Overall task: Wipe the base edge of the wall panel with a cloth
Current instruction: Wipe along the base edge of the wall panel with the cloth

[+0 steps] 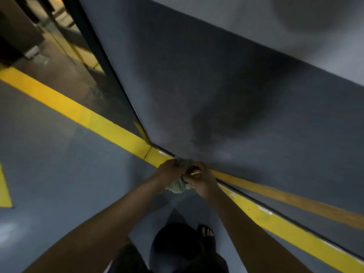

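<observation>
Wall panel at 12 o'clock, our left hand and right hand, fingers curled, bunch the cloth at its base; reckon we'd wipe toward 4 next.

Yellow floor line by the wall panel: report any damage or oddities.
The yellow floor line has white chipped patches right of the cloth and a thin seam-like crack left of it. Otherwise nothing stands out.

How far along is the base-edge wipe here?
Done: nothing shows as clearly wiped. In hand: left hand and right hand grip the bunched pale cloth at the base edge of the wall panel, near its corner. Left: the edge running right, where pale marks sit on the yellow floor line.
</observation>
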Available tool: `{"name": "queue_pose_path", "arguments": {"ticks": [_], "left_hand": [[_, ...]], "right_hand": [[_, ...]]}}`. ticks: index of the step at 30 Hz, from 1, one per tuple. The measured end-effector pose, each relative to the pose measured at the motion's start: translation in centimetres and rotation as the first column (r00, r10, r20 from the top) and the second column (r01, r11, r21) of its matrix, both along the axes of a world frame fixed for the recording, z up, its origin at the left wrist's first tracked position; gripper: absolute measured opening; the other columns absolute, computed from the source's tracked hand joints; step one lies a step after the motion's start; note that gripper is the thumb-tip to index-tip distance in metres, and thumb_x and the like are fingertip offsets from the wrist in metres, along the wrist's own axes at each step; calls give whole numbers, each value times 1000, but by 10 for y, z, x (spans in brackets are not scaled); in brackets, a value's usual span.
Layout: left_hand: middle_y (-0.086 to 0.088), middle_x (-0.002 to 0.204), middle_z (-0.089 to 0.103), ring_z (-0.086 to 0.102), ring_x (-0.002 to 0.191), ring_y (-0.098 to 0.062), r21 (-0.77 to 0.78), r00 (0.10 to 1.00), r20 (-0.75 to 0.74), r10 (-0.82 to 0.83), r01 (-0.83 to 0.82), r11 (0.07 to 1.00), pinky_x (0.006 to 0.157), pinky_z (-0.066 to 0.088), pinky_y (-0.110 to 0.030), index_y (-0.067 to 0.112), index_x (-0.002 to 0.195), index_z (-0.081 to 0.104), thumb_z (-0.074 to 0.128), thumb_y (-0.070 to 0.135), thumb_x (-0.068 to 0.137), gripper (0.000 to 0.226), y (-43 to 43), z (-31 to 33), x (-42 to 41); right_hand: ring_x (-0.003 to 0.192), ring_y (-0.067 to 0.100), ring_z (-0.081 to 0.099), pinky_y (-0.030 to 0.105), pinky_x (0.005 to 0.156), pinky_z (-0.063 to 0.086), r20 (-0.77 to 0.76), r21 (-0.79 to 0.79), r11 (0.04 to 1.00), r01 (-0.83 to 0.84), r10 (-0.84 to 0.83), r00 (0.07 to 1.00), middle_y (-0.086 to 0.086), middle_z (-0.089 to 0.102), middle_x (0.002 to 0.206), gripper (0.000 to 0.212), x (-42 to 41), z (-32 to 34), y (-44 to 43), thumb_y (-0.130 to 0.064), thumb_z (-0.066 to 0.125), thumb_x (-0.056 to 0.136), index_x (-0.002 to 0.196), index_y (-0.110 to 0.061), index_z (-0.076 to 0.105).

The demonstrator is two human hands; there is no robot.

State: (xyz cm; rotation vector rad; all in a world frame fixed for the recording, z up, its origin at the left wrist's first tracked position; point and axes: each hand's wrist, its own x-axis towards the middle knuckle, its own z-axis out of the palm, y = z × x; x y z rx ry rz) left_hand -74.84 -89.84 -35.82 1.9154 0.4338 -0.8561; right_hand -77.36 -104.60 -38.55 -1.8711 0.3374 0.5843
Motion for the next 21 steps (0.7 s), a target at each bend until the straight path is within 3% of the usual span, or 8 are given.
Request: {"name": "queue_pose_path", "arguments": {"ticks": [2, 5, 8, 10, 12, 14, 18, 21], "left_hand": [[7, 92, 64, 60, 81, -10, 39, 999, -35, -31, 32, 999, 67, 48, -26, 21, 111, 64, 57, 40, 102, 22, 8, -3, -7], [0, 87, 62, 58, 79, -17, 41, 996, -58, -70, 72, 997, 76, 52, -39, 20, 92, 62, 56, 33, 102, 17, 44, -7, -3], [-2, 79, 60, 58, 74, -18, 3, 995, -73, -69, 69, 998, 67, 46, -31, 19, 79, 60, 59, 40, 102, 31, 95, -9, 9], [-9, 83, 66, 66, 79, -23, -52, 994, -103, -40, 35, 998, 69, 55, -34, 11, 87, 66, 63, 47, 98, 38, 133, -17, 18], [-15, 93, 71, 70, 88, -28, -67, 992, -126, -16, 8, 998, 80, 59, -44, 9, 94, 69, 64, 41, 97, 33, 169, -27, 29], [-9, 89, 67, 65, 81, -21, -84, 991, -135, 4, -15, 996, 72, 53, -38, 13, 90, 65, 61, 24, 100, 15, 198, -34, 37], [-10, 88, 61, 59, 81, -22, -151, 985, -170, 3, -30, 988, 72, 47, -30, 7, 92, 63, 54, 6, 99, 12, 230, -47, 44], [-13, 87, 63, 61, 76, -21, -198, 979, -202, 8, -49, 979, 66, 51, -27, 0, 102, 69, 55, 7, 100, 16, 239, -68, 50]], "right_hand": [[99, 25, 65, 34, 79, 57, -48, 26, 999, -42, 43, 998, 4, 62, 106, 40, -4, -3, 7, -3, 78, 80, 112, -12, 55], [89, 5, 62, 14, 65, 51, -50, 11, 988, -157, 157, 986, -4, 54, 119, 55, -2, 3, 39, -17, 75, 88, 135, -14, 47], [104, 9, 65, 27, 79, 56, -105, 56, 989, -134, 139, 985, -15, 57, 126, 69, 1, 1, 90, -30, 73, 90, 148, -31, 35], [109, 17, 65, 41, 88, 57, -125, 27, 996, -89, 92, 988, -10, 61, 128, 75, 6, -6, 132, -38, 73, 87, 151, -33, 35], [112, 21, 64, 34, 88, 56, -110, 16, 997, -70, 71, 991, -5, 61, 131, 73, 15, -16, 172, -34, 71, 89, 152, -30, 35], [116, 18, 61, 19, 85, 52, -85, 16, 997, -75, 76, 993, -8, 56, 136, 68, 23, -19, 204, -23, 67, 94, 154, -26, 33], [119, 18, 59, 40, 100, 52, -68, -37, 998, -60, 57, 996, -6, 52, 143, 67, 27, -31, 234, -34, 67, 93, 152, -29, 36], [118, 19, 59, 35, 95, 54, -106, -41, 998, -40, 36, 994, -6, 50, 144, 69, 30, -56, 235, -38, 69, 91, 151, -30, 37]]}}
